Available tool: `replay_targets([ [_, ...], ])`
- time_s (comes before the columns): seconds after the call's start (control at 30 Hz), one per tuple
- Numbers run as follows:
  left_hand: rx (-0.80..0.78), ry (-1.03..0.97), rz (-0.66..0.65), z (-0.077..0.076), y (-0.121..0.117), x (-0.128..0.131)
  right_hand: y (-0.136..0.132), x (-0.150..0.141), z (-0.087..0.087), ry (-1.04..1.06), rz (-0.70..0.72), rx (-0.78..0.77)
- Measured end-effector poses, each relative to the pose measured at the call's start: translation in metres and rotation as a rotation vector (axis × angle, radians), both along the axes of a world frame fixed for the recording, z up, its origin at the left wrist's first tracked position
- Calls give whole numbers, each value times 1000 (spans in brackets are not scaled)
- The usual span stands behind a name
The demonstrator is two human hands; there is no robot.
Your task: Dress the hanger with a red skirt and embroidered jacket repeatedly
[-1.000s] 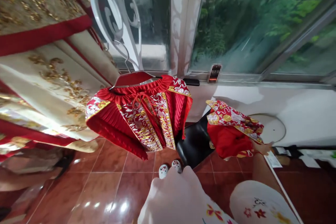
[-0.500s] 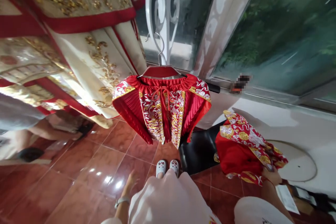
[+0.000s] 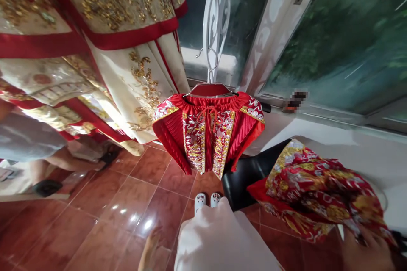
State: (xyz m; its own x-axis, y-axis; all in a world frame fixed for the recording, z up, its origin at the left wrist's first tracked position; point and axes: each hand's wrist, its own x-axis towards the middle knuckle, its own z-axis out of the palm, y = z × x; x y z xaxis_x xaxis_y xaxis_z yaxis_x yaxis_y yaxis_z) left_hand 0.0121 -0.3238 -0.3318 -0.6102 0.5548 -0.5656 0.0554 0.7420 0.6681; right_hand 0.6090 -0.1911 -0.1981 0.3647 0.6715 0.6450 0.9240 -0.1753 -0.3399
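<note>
A red garment with gold and silver embroidery is gripped in my right hand at the lower right, its folds spread over part of a black seat. My left hand, blurred, hangs low over the tiled floor; it looks empty with loose, open fingers. Ahead of me a red embroidered cape-like piece with a gathered neck and tied cord hangs on a red hanger. Neither hand touches that piece.
The hanger hooks onto a white scrolled metal stand. Long cream, red and gold costumes hang at left, with another person below them. A black seat stands by the white wall under glass windows.
My right hand has swung the red garment outward and lower right, so its embroidered side shows more. My left hand has dropped slightly. The view has shifted left.
</note>
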Motion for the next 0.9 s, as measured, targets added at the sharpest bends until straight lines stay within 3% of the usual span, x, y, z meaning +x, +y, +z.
replay_targets([
  [0.1, -117, -172, 131, -8, -6, -23, 6, -28, 29, -67, 107, 30],
  [0.17, -157, -189, 113, -6, 5, -38, 13, -56, 52, -43, 202, 31],
  [0.23, -88, -163, 75, 6, 28, -47, 21, -92, 71, 9, 305, 30],
  [0.3, 57, -102, 14, 31, 61, -42, 30, -135, 85, 77, 447, 31],
  [0.4, 413, -97, -248, 85, 120, 0, 48, -204, 97, 158, 703, 58],
  [0.47, 671, -187, -601, 120, 156, 46, 60, -243, 101, 219, 847, 40],
  [0.53, 814, -189, -928, 144, 184, 92, 72, -271, 105, 289, 954, 31],
  [0.57, 831, -135, -981, 151, 195, 111, 78, -280, 107, 314, 991, 35],
  [0.63, 812, 2, -965, 155, 211, 133, 88, -290, 113, 346, 1021, 70],
  [0.7, 805, 126, -891, 153, 220, 134, 98, -293, 120, 366, 1001, 118],
  [0.8, 903, 204, -784, 160, 232, 114, 111, -294, 127, 410, 939, 214],
  [0.9, 1009, 165, -593, 186, 247, 92, 118, -295, 119, 503, 988, 170],
])
